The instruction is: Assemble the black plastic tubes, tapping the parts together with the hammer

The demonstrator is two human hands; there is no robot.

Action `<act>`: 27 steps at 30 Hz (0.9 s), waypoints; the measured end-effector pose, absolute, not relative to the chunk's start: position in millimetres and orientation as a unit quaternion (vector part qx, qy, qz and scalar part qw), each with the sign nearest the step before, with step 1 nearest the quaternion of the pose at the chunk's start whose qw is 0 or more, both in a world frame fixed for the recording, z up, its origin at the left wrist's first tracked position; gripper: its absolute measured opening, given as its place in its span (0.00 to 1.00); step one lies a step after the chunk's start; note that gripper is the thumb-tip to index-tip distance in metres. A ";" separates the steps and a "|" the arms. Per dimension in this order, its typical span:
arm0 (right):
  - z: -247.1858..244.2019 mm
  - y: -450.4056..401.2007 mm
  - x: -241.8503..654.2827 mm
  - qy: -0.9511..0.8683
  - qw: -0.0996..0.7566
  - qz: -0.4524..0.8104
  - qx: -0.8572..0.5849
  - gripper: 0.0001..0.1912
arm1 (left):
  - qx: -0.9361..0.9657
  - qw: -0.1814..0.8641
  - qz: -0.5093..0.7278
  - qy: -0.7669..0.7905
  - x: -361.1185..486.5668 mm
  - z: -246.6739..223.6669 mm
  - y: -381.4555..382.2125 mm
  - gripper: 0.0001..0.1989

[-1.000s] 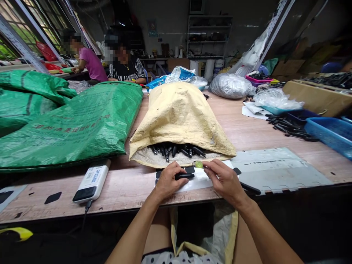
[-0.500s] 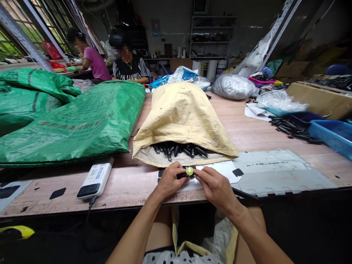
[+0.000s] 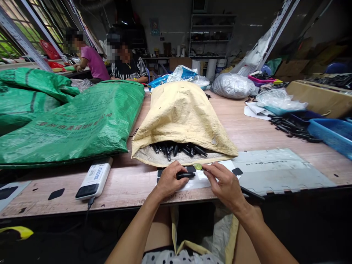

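My left hand (image 3: 171, 179) is closed round a short black piece (image 3: 186, 175) that points to the right. Pinched in the fingertips of my right hand (image 3: 224, 182) is a small round yellow-green disc (image 3: 197, 167), held a little apart from the black piece. Both hands are just above a white sheet (image 3: 227, 165) at the table's front edge. Behind them lies a cream woven sack (image 3: 184, 110), its mouth toward me, with several black pieces (image 3: 189, 149) showing inside.
Green sacks (image 3: 82, 117) cover the left, with a white power bank (image 3: 94, 178) in front. A grey mat (image 3: 280, 170), loose black parts (image 3: 294, 128) and a blue tray (image 3: 334, 132) are at right. Two people (image 3: 95, 64) (image 3: 129, 68) sit at the back left.
My right hand has moved right with the yellow-green disc, away from the black piece in my left hand. More of the black piece shows now.
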State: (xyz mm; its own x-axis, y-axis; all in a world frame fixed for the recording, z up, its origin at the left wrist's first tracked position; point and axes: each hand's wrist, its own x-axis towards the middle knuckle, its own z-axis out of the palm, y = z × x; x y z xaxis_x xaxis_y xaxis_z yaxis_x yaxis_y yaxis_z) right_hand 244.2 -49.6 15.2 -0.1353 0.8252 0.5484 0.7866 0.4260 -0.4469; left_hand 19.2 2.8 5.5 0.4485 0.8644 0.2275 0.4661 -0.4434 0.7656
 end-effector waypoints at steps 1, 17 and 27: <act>14.7 -46.9 247.6 -0.750 0.384 0.023 -0.538 0.13 | 0.790 0.316 0.313 0.421 19.1 6.0 2.7 0.08; -10.6 -21.4 272.2 -0.752 0.314 -0.032 -0.578 0.11 | 0.779 0.346 0.315 0.418 18.1 10.0 2.4 0.09; -4.6 -21.3 269.4 -0.748 0.256 -0.038 -0.611 0.11 | 0.784 0.373 0.317 0.382 17.3 24.9 -13.2 0.09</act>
